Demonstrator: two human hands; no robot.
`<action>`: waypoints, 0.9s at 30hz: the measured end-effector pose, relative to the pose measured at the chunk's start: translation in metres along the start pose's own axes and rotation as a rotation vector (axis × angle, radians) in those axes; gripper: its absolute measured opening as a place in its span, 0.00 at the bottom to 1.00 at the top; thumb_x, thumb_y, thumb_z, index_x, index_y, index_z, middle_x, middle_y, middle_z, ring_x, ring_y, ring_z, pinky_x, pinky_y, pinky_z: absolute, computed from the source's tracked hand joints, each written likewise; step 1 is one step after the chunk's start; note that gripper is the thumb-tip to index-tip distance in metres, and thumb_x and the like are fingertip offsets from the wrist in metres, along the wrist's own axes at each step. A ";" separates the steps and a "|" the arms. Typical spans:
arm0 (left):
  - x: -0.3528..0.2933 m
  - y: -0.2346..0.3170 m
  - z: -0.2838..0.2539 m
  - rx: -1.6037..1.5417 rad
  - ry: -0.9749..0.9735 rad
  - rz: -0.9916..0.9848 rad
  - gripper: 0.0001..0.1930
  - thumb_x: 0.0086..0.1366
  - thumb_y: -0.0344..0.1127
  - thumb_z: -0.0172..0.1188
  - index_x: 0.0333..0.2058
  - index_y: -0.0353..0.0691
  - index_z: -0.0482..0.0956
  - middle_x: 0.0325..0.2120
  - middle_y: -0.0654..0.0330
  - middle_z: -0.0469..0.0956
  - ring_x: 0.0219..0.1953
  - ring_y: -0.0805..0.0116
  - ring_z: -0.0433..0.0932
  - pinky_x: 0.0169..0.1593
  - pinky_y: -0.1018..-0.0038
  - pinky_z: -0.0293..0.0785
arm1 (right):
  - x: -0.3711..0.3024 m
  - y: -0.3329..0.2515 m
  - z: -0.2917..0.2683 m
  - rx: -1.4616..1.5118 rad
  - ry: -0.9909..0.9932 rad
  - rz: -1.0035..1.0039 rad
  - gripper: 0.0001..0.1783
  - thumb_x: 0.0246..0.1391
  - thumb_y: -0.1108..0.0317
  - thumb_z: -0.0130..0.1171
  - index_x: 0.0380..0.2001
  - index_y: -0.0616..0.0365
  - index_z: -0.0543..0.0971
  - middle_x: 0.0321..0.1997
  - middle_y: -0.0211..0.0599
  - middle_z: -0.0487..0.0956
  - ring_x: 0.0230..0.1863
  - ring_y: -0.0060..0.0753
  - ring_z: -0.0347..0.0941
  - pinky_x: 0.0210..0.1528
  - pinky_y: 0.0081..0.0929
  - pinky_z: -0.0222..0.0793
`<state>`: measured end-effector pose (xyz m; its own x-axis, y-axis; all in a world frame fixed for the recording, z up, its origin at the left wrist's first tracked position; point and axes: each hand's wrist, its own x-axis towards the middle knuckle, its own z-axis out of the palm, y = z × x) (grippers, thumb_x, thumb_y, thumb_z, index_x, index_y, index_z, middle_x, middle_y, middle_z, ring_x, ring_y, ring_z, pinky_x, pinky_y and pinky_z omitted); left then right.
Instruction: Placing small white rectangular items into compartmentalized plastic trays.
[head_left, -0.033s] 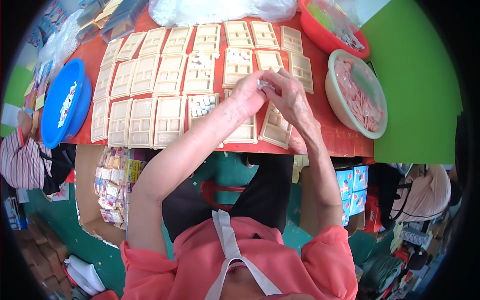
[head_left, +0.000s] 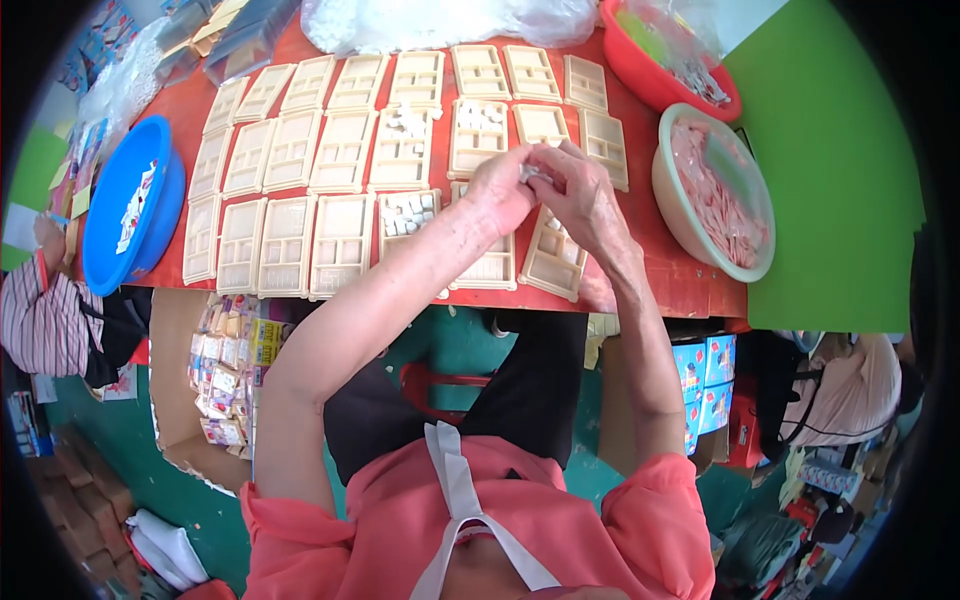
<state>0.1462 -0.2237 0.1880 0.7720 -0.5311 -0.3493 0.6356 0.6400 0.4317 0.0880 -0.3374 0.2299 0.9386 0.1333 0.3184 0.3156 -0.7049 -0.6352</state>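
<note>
My left hand (head_left: pixel 503 190) and my right hand (head_left: pixel 578 195) meet above the right part of the red table. Their fingers are closed together around small white pieces (head_left: pixel 535 173), whose exact kind is partly hidden. Below and around them lie cream compartment trays (head_left: pixel 340 244) in rows. Under my right hand a tilted tray (head_left: pixel 553 262) has a few white bits in it. Small white blocks (head_left: pixel 408 212) fill one compartment of a tray left of my wrists. More white blocks (head_left: pixel 408 122) lie in a tray further back, and others (head_left: pixel 482 115) in the tray beside it.
A blue basin (head_left: pixel 135 205) with printed white pieces stands at the left. To the right are a pale basin (head_left: pixel 715 190) of pink packets and a red basin (head_left: pixel 735 105). A clear plastic bag (head_left: pixel 445 25) lies at the back. Co-workers' sleeves (head_left: pixel 50 310) show at the left.
My fingers shift slightly around the white pieces; the whole view has moved a little. The trays and basins stay in their places.
</note>
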 end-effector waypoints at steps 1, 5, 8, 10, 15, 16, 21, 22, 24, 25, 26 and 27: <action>0.000 -0.001 0.000 -0.021 0.021 0.009 0.08 0.67 0.30 0.48 0.41 0.34 0.72 0.37 0.56 0.74 0.41 0.65 0.74 0.48 0.69 0.73 | 0.002 -0.001 0.000 -0.001 -0.002 -0.008 0.14 0.48 0.75 0.59 0.41 0.62 0.78 0.33 0.42 0.75 0.32 0.37 0.74 0.35 0.30 0.70; -0.005 0.009 -0.002 0.098 -0.019 -0.024 0.09 0.70 0.32 0.46 0.45 0.34 0.70 0.41 0.58 0.72 0.41 0.71 0.72 0.47 0.73 0.73 | 0.015 0.005 0.001 -0.024 -0.030 -0.020 0.10 0.46 0.77 0.57 0.35 0.64 0.77 0.31 0.48 0.74 0.34 0.47 0.74 0.37 0.36 0.69; -0.004 0.018 -0.001 0.129 -0.046 -0.026 0.11 0.70 0.31 0.46 0.47 0.32 0.69 0.42 0.57 0.72 0.43 0.69 0.72 0.49 0.70 0.74 | 0.027 0.014 -0.001 -0.010 -0.044 -0.018 0.11 0.45 0.76 0.58 0.35 0.65 0.78 0.28 0.43 0.75 0.31 0.37 0.73 0.34 0.31 0.69; -0.002 0.027 0.000 0.136 -0.043 -0.008 0.11 0.70 0.31 0.45 0.47 0.31 0.69 0.43 0.56 0.72 0.45 0.67 0.72 0.50 0.69 0.74 | 0.038 0.014 -0.003 -0.023 -0.049 -0.009 0.10 0.46 0.75 0.58 0.34 0.68 0.78 0.24 0.36 0.76 0.26 0.23 0.72 0.30 0.25 0.68; 0.015 0.063 -0.018 0.167 0.030 0.081 0.12 0.68 0.28 0.49 0.48 0.28 0.69 0.44 0.53 0.72 0.45 0.64 0.73 0.52 0.66 0.74 | 0.079 0.032 0.011 0.205 -0.104 0.074 0.08 0.50 0.72 0.58 0.32 0.68 0.78 0.23 0.30 0.77 0.24 0.15 0.68 0.27 0.21 0.66; 0.018 0.073 -0.022 0.209 0.057 0.101 0.12 0.66 0.26 0.52 0.47 0.27 0.69 0.43 0.51 0.71 0.43 0.65 0.74 0.50 0.69 0.76 | 0.087 0.027 0.010 0.175 -0.119 0.091 0.09 0.50 0.72 0.58 0.31 0.68 0.78 0.23 0.29 0.76 0.24 0.15 0.67 0.27 0.20 0.66; 0.023 0.114 -0.040 0.195 0.118 0.155 0.12 0.65 0.25 0.54 0.45 0.26 0.68 0.41 0.49 0.71 0.39 0.62 0.74 0.44 0.72 0.78 | 0.119 0.032 0.030 0.042 -0.144 0.096 0.07 0.48 0.70 0.58 0.29 0.64 0.78 0.21 0.28 0.74 0.23 0.17 0.67 0.27 0.21 0.66; 0.024 0.123 -0.044 0.196 0.088 0.169 0.13 0.64 0.25 0.54 0.45 0.26 0.67 0.41 0.49 0.71 0.38 0.63 0.74 0.43 0.72 0.78 | 0.125 0.042 0.037 -0.007 -0.141 0.036 0.07 0.47 0.71 0.58 0.29 0.64 0.78 0.22 0.32 0.76 0.25 0.23 0.71 0.30 0.25 0.68; 0.021 0.141 -0.051 0.213 0.046 0.180 0.13 0.64 0.28 0.57 0.44 0.28 0.69 0.38 0.52 0.73 0.35 0.66 0.75 0.39 0.75 0.78 | 0.131 0.055 0.048 -0.091 -0.164 -0.027 0.08 0.46 0.70 0.59 0.30 0.64 0.78 0.25 0.35 0.77 0.28 0.27 0.72 0.32 0.27 0.69; 0.019 0.150 -0.051 0.209 0.052 0.183 0.13 0.64 0.28 0.57 0.44 0.28 0.69 0.38 0.52 0.73 0.35 0.66 0.75 0.39 0.75 0.78 | 0.133 0.059 0.051 -0.181 -0.175 -0.085 0.09 0.46 0.70 0.60 0.30 0.64 0.79 0.27 0.38 0.78 0.30 0.30 0.74 0.34 0.28 0.70; 0.016 0.157 -0.050 0.337 0.072 0.213 0.13 0.63 0.30 0.59 0.43 0.29 0.71 0.36 0.54 0.73 0.34 0.68 0.75 0.37 0.77 0.77 | 0.132 0.064 0.053 -0.188 -0.161 -0.116 0.11 0.46 0.68 0.62 0.32 0.63 0.80 0.32 0.40 0.78 0.33 0.34 0.75 0.36 0.30 0.70; 0.013 0.164 -0.051 0.465 0.090 0.242 0.13 0.63 0.32 0.60 0.42 0.31 0.73 0.33 0.56 0.74 0.33 0.70 0.75 0.35 0.79 0.76 | 0.132 0.069 0.053 -0.187 -0.167 -0.118 0.11 0.46 0.68 0.62 0.32 0.63 0.80 0.32 0.40 0.78 0.33 0.34 0.75 0.36 0.30 0.70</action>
<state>0.2611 -0.0974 0.2112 0.9069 -0.3354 -0.2551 0.3850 0.4134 0.8251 0.2409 -0.3314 0.1913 0.9116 0.3247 0.2520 0.4078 -0.7919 -0.4546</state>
